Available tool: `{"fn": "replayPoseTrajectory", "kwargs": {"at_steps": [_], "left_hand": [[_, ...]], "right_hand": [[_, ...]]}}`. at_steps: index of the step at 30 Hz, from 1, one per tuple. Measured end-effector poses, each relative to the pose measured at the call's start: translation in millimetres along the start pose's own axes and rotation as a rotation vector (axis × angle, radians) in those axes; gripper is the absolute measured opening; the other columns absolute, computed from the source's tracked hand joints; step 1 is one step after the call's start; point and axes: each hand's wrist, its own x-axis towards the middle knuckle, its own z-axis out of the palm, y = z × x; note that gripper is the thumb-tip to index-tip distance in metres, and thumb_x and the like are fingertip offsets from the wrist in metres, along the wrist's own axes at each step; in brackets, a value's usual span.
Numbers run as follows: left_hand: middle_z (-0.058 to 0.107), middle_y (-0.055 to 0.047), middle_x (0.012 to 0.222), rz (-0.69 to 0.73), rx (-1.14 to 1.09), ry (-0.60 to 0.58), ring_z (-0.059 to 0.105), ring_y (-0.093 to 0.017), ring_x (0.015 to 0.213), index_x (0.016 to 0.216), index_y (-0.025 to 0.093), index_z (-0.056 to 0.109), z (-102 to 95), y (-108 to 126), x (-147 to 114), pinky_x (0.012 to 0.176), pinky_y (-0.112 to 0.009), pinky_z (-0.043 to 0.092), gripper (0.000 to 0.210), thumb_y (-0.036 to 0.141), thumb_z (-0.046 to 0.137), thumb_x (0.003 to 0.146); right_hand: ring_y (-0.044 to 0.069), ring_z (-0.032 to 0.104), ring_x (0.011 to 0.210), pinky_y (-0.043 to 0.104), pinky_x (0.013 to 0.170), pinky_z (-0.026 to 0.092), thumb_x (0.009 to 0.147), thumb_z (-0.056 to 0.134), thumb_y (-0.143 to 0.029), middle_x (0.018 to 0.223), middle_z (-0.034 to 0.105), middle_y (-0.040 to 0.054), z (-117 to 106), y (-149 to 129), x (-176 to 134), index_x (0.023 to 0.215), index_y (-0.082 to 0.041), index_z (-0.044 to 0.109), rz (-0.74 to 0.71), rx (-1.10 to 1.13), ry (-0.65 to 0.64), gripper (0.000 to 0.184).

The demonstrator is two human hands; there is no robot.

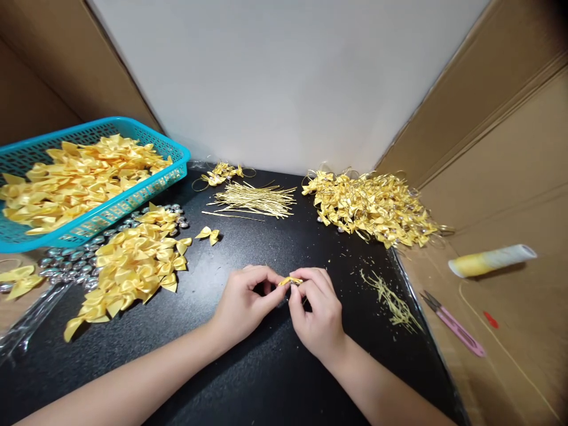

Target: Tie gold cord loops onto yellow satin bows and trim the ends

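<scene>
My left hand and my right hand meet over the middle of the black table. Between their fingertips is a small yellow ribbon bow, pinched from both sides. Much of the bow is hidden by the fingers, and a small shiny bit shows beneath it near my right thumb. A single yellow bow lies beyond my left hand. Further back, a bundle of gold twist ties rests on the table, and a heap of loose yellow bows spreads out to the left.
At the left, a turquoise basket full of yellow bows stands by silvery beads. Finished-looking bows with gold loops are piled at the back right. Tie scraps, pink thread snips and a yellow-white roll lie on the right.
</scene>
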Motion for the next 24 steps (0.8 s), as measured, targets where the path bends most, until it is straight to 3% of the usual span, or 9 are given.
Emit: {"fn": "replayPoseTrajectory", "kwargs": {"at_steps": [7, 11, 16, 20, 24], "left_hand": [[0.072, -0.001, 0.067, 0.076, 0.012, 0.004, 0.061, -0.014, 0.061, 0.072, 0.018, 0.071, -0.5, 3, -1, 0.063, -0.026, 0.045, 0.010, 0.022, 0.066, 0.080], [0.072, -0.002, 0.066, 0.039, 0.005, -0.003, 0.060, -0.014, 0.060, 0.073, 0.018, 0.071, -1.9, 3, 0, 0.062, -0.026, 0.045, 0.011, 0.023, 0.066, 0.080], [0.068, 0.000, 0.060, -0.053, -0.028, 0.029, 0.056, -0.012, 0.054, 0.071, 0.017, 0.071, -3.1, 1, 1, 0.056, -0.023, 0.042, 0.014, 0.026, 0.067, 0.080], [0.067, 0.001, 0.059, -0.062, -0.040, 0.039, 0.054, -0.011, 0.054, 0.071, 0.017, 0.071, -3.9, 0, 2, 0.055, -0.022, 0.041, 0.014, 0.026, 0.067, 0.080], [0.069, 0.000, 0.062, -0.066, -0.038, 0.034, 0.057, -0.012, 0.055, 0.072, 0.017, 0.072, -5.0, 0, 2, 0.056, -0.022, 0.043, 0.014, 0.026, 0.066, 0.081]], "right_hand": [[0.019, 0.058, 0.082, 0.037, 0.073, 0.051, 0.084, 0.050, -0.001, 0.086, 0.061, 0.0086, 1, -1, -5, 0.077, -0.019, 0.052, -0.003, -0.003, 0.004, 0.019], [0.019, 0.059, 0.081, 0.037, 0.074, 0.052, 0.084, 0.052, -0.004, 0.086, 0.063, 0.0080, 0, -1, -1, 0.075, -0.020, 0.052, -0.007, 0.021, 0.009, 0.019], [0.020, 0.062, 0.084, 0.038, 0.076, 0.051, 0.085, 0.058, -0.011, 0.088, 0.065, 0.0080, -4, 2, 4, 0.074, -0.020, 0.054, 0.020, 0.081, -0.090, 0.014], [0.022, 0.061, 0.088, 0.038, 0.077, 0.052, 0.086, 0.057, -0.017, 0.094, 0.066, 0.0102, -10, 5, 5, 0.087, -0.019, 0.059, 0.019, 0.134, -0.199, 0.002], [0.022, 0.061, 0.090, 0.038, 0.079, 0.053, 0.087, 0.058, -0.018, 0.097, 0.066, 0.0112, -15, 8, 7, 0.094, -0.017, 0.060, -0.024, 0.168, -0.285, 0.008]]}}
